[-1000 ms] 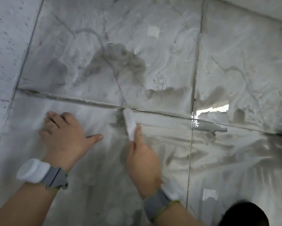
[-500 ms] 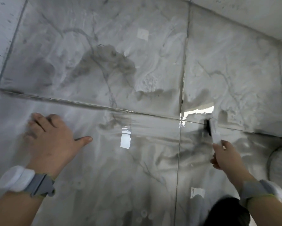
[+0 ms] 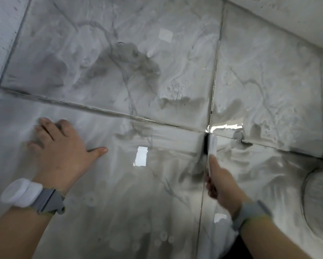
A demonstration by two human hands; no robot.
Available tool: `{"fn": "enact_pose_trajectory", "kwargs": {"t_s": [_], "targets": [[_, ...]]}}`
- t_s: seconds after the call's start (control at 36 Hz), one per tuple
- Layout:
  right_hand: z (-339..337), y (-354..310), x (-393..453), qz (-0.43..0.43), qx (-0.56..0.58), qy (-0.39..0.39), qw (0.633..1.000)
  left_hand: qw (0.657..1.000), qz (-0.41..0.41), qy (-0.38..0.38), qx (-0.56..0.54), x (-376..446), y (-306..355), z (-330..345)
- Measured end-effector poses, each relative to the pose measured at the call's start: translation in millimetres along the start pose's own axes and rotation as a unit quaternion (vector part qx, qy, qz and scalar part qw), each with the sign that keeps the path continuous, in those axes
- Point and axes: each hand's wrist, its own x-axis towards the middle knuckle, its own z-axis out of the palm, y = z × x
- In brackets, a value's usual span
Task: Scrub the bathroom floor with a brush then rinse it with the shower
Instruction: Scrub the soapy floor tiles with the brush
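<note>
Two hands work on the wet floor: the left hand lies flat with fingers spread. One brush, clasped in the right hand, touches the joint where four tiles meet. Each wrist wears one grey band.

Open wet floor between hands

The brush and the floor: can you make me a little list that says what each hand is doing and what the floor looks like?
right hand: grips the white brush
brush: bristles down where the tile lines cross
left hand: pressed flat on the floor, fingers spread
floor: grey marbled tiles, wet, with dirty streaks
wrists: a grey strap on each
</note>
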Motion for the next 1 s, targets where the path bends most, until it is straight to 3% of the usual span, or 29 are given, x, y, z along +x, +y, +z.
{"fn": "enact_pose_trajectory", "kwargs": {"t_s": [0.08, 0.28, 0.42, 0.56, 0.67, 0.72, 0.81, 0.86, 1.0], "targets": [[-12, -26, 10, 0.012, -0.024, 0.008, 1.000, 1.000, -0.002, -0.004, -0.009, -1, -1, 1], [-14, 21, -18, 0.060, -0.039, -0.002, 0.997, 1.000, -0.009, -0.006, -0.016, 0, 1, 4], [-17, -19, 6, 0.031, -0.037, 0.029, 0.998, 1.000, -0.006, -0.008, -0.004, 1, -2, 2], [-25, -27, 16, -0.014, -0.110, 0.017, 0.994, 0.999, 0.000, -0.033, -0.029, -1, -9, -8], [-44, -24, 19, -0.032, -0.214, 0.002, 0.976, 0.997, 0.030, -0.011, -0.073, 1, -31, -10], [-58, -28, 24, -0.075, -0.290, 0.030, 0.954, 0.996, 0.021, 0.017, -0.090, -1, -46, -5], [-82, -36, 38, -0.191, -0.490, 0.114, 0.843, 0.997, 0.015, 0.037, -0.071, -11, -57, 2], [-88, -42, 48, -0.242, -0.539, 0.136, 0.795, 0.998, 0.033, 0.039, -0.045, -15, -62, 6], [-35, -75, 59, -0.307, -0.545, 0.100, 0.774, 0.999, 0.031, 0.017, -0.034, -13, -63, 12]]}}
